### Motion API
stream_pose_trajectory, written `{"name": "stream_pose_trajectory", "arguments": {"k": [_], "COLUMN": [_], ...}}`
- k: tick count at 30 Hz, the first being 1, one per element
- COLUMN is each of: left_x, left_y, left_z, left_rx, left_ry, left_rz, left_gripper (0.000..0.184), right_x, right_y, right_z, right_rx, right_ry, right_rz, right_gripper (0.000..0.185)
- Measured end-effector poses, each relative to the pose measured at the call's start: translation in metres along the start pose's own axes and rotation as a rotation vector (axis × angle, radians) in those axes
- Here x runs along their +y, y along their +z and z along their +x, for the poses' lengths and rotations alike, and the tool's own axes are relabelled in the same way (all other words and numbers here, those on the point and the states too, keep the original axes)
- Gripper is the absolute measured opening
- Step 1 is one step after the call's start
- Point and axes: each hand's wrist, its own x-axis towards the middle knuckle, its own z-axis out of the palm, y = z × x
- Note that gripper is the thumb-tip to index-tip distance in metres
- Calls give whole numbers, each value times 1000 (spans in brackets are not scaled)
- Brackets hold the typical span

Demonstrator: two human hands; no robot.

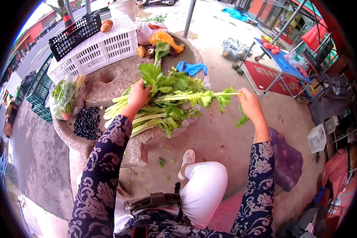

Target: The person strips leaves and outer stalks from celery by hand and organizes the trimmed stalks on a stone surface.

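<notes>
A heap of leafy celery (148, 122) lies across a stone slab (137, 152) in front of me, pale stalks to the left and leaves to the right. My left hand (138, 97) is over the heap, its fingers closed around celery among the leaves. Off to the right, my right hand (250, 104) pinches the end of a celery stalk (216, 94) stretching out from the heap. Below that hand hangs a small leafy sprig (242, 118). Left of the stalks are a patch of small dark, shiny pieces (86, 123) and a clear bag of vegetables (66, 95).
Behind the slab stand a white crate (91, 54) and a black crate (76, 36). An orange bag (167, 39) and blue plastic (191, 68) sit at the slab's far side. A purple mesh sack (285, 158) rests on the ground at right, with a blue table (282, 63) farther back.
</notes>
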Motion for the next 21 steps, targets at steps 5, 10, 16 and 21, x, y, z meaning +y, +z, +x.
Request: {"name": "stream_pose_trajectory", "arguments": {"k": [5, 10, 16, 21], "left_x": [20, 72, 47, 52], "left_y": [-4, -7, 22, 18], "left_z": [-8, -38, -35, -37], "left_rx": [391, -200, -317, -283], "left_ry": [283, 664, 578, 491], "left_rz": [-45, 18, 91, -123], "left_gripper": [30, 30, 33, 30], "right_x": [27, 7, -8, -83], "right_y": [0, -8, -11, 43], "right_z": [-31, -69, -92, -82], "right_rx": [-224, -109, 71, 425], "right_ry": [-4, -302, -335, -493], "right_rz": [106, 20, -319, -246], "right_gripper": [12, 9, 19, 32]}}
